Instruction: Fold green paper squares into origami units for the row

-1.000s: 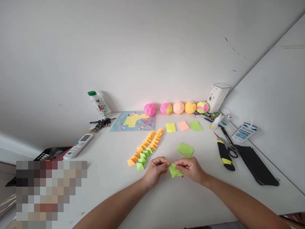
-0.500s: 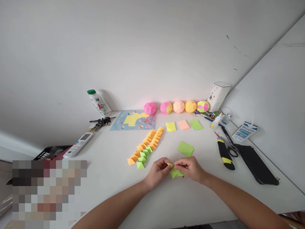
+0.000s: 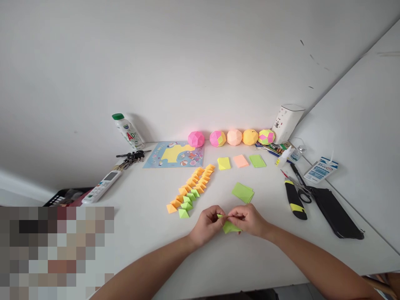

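Between my two hands is a piece of green paper [image 3: 230,227], partly folded, its top edge covered by my fingers. My left hand [image 3: 208,224] pinches it from the left, and my right hand [image 3: 251,218] pinches it from the right, fingertips almost meeting. Just beyond my hands lie loose green paper sheets [image 3: 243,192]. Left of them run two rows of small folded paper pieces, orange ones [image 3: 191,181] and, at the near end, several green ones [image 3: 183,213].
Paper stacks in yellow [image 3: 223,163], pink [image 3: 241,161] and green [image 3: 257,161] lie farther back, before several faceted paper balls [image 3: 235,137]. At right are a utility knife [image 3: 295,200], scissors [image 3: 304,196] and a black pouch [image 3: 337,212]. A remote [image 3: 102,186] and bottle [image 3: 128,132] are at left.
My fingertips have shifted slightly along the top of the green paper, and less of it shows. Both hands keep their grip. The whole view has tilted a little.
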{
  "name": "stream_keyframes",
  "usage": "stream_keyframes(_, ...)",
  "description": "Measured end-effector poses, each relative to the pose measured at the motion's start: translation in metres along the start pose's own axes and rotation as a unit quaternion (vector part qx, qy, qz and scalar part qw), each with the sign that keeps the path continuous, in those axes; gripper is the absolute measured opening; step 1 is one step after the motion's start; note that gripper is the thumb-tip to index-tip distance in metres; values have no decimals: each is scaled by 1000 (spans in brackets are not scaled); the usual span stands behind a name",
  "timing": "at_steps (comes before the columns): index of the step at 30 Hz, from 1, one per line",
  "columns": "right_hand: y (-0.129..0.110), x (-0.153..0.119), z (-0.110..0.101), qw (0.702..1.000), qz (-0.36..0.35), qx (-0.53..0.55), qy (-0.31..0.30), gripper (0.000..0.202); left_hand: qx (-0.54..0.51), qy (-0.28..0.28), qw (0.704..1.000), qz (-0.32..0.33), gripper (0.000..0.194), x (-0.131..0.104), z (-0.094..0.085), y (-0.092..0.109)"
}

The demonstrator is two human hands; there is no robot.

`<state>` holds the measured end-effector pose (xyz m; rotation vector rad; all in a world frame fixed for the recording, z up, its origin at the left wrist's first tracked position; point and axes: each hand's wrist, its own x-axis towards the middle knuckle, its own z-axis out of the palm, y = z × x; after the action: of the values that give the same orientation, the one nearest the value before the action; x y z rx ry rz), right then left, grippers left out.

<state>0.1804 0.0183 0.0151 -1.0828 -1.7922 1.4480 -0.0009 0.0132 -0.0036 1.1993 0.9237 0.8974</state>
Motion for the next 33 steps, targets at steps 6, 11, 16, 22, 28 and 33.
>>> stream_keyframes(6, -4, 0, -6, 997, 63, 52, 0, 28, -87, 27, 996, -25, 28, 4, -6, 4)
stream_keyframes(11, -4, 1, -3, 999, 38, 28, 11, 23, -58, -1, 998, -31, 30, 3, -5, 6)
stream_keyframes(16, -3, 0, 4, 995, -53, -71, 44, 11, -16, -23, 1000, 1, 30, 0, 0, 4)
stream_keyframes(22, -5, 2, -6, 995, -39, -76, 49, 9, -50, 24, 998, -34, 31, 1, -1, 5)
stream_keyframes(28, -10, 3, -14, 996, -11, -56, 66, 8, -115, 51, 992, -25, 30, 4, -3, 2)
stream_keyframes(33, -11, 1, -12, 996, -2, -43, 83, 10, -146, 71, 987, -16, 26, 7, -4, -1)
